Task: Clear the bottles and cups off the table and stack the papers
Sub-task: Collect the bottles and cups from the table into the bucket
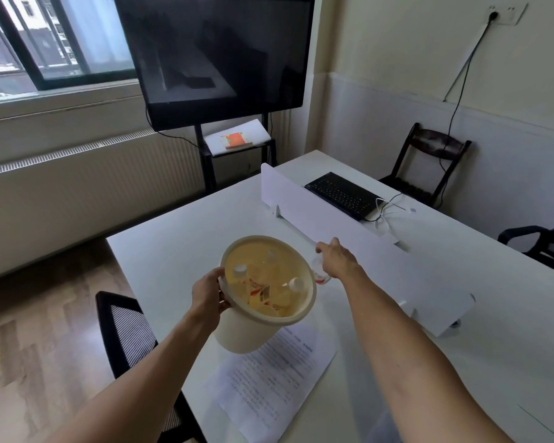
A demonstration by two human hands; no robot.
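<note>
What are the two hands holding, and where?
The left hand grips the bin by its rim. The right hand holds a clear plastic bottle around its body.

Right hand (336,258) covers most of clear bottle (321,274); grip undeterminable. Bin (237,337) hides far corner of papers (269,385); print illegible

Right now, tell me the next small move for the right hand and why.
Probably lift the plastic bottle off the table and drop it into the bin. The right hand is already on the bottle, which lies beside the bin's rim, and the left hand holds the bin tilted close by with other bottles already inside. How firm the grip is cannot be told.
</note>
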